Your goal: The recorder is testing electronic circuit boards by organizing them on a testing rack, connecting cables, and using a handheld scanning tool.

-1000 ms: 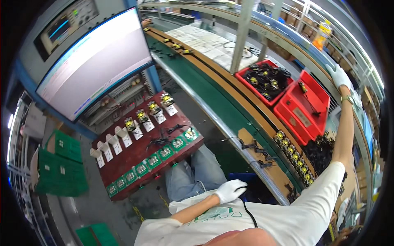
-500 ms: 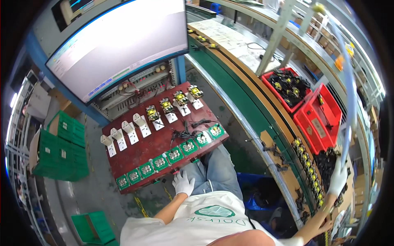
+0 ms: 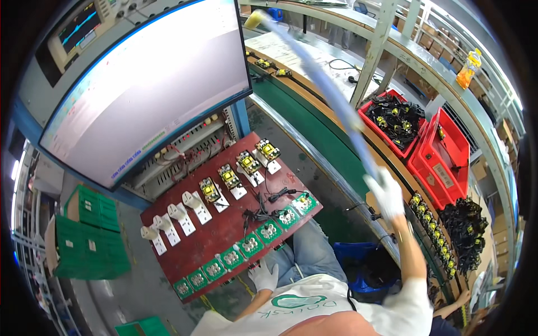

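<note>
My right hand (image 3: 386,196), in a white glove, grips one end of a long bluish-white pole (image 3: 330,95) with a yellow tip (image 3: 255,20). The pole slants up and left over the conveyor, its tip near the monitor's upper right corner. My gloved left hand (image 3: 263,276) is low at the near edge of a dark red board (image 3: 193,241), above my lap, fingers apart and holding nothing. Green circuit boards (image 3: 231,257) line the board's near edge. Yellow-and-black circuit assemblies (image 3: 229,177) and white plug adapters (image 3: 178,211) stand on white sockets along its far side.
A large monitor (image 3: 151,95) stands beyond the board. Right of it runs a green conveyor (image 3: 314,120). Red bins (image 3: 443,162), one with black-cabled parts, and a cable pile (image 3: 464,229) sit farther right. Another person's hand (image 3: 463,298) shows lower right. Green crates (image 3: 84,246) stand left.
My right hand has moved left from the far right with the pole, which now slants over the conveyor instead of standing near the shelving. The view has shifted slightly; my left hand stays near the board's edge.
</note>
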